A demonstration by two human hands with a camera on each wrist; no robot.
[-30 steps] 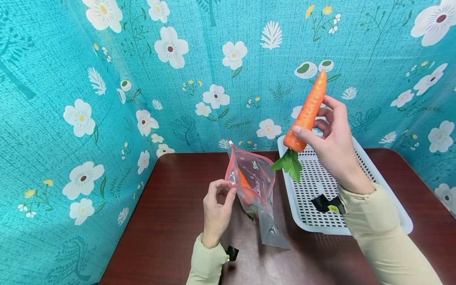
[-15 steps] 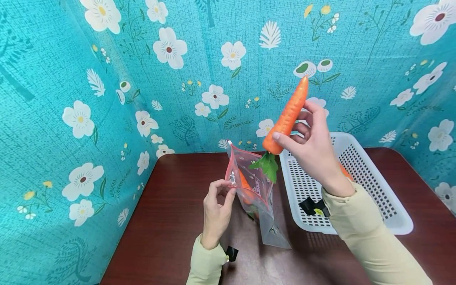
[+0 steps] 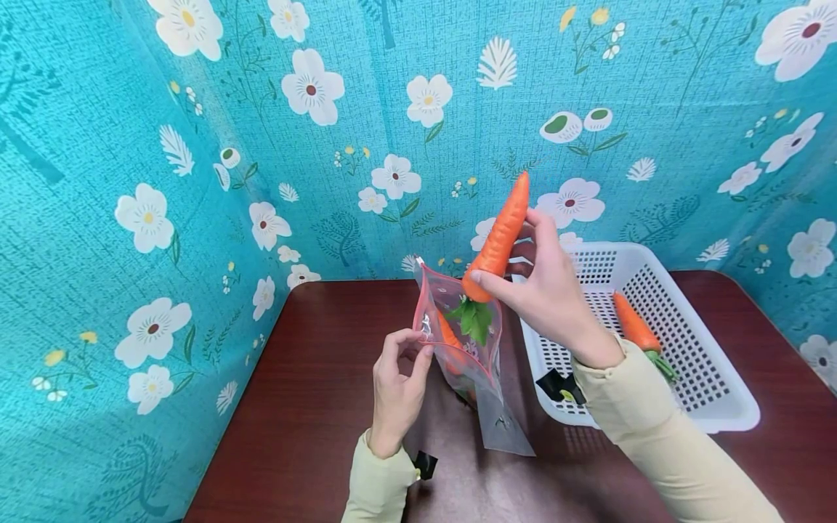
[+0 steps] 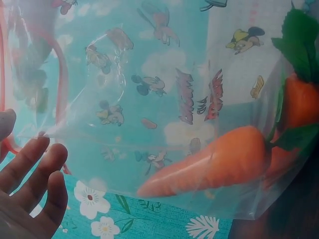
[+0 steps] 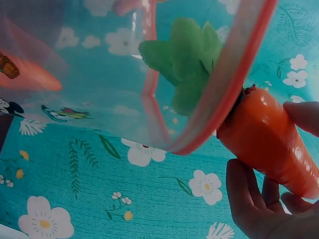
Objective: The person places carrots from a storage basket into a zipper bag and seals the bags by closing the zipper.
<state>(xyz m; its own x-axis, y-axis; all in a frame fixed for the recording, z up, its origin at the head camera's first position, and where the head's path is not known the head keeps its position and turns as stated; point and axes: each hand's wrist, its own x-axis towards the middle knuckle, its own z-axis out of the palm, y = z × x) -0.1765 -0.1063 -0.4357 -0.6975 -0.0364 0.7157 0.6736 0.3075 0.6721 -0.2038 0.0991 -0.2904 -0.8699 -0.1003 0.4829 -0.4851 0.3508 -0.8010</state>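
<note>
In the head view my right hand pinches a carrot between thumb and fingers, its tip up and its green leaves down in the mouth of a clear zip bag. The right wrist view shows those leaves inside the bag's red-edged opening, with the carrot's thick end right at the rim. My left hand pinches the bag's near left edge and the mouth gapes wide. Through the printed plastic, the left wrist view shows a carrot and part of another orange one low in the bag.
A white perforated basket stands to the right on the dark wooden table, with one carrot lying in it. My right forearm crosses over the basket's near left part. A teal flowered cloth hangs behind and to the left.
My right hand has carried the carrot left and down from above the basket until its leaves entered the bag's mouth. The carrot in the basket has come into sight. My left hand has stayed put.
</note>
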